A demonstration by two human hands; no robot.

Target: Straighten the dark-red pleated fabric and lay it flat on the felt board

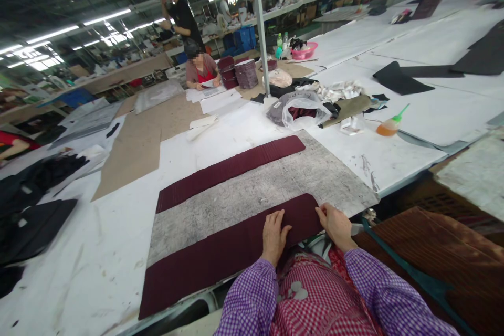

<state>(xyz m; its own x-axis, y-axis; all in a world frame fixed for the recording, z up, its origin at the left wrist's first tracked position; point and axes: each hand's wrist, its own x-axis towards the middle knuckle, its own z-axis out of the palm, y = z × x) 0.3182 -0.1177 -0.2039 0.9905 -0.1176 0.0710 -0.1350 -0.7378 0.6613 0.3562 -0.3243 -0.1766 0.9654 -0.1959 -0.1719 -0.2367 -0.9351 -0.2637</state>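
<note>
A long row of overlapping maroon fabric pieces [205,268] lies along the near edge of a grey scuffed board [236,194]. On top of this row, near its right end, my left hand [274,233] rests with its fingers spread. My right hand [335,224] pinches the right edge of the same row between thumb and fingers. Farther back on the board is a second row of maroon fabric pieces [232,168], its edges fanned in narrow steps. Neither hand touches that one.
An orange-filled squeeze bottle [389,126] stands right of a plastic bag [301,109]. A metal post [260,26] rises from the table. Black fabric [35,226] is heaped at left, brown fabric [441,268] at lower right. A co-worker [202,68] sits across, near maroon stacks [246,73].
</note>
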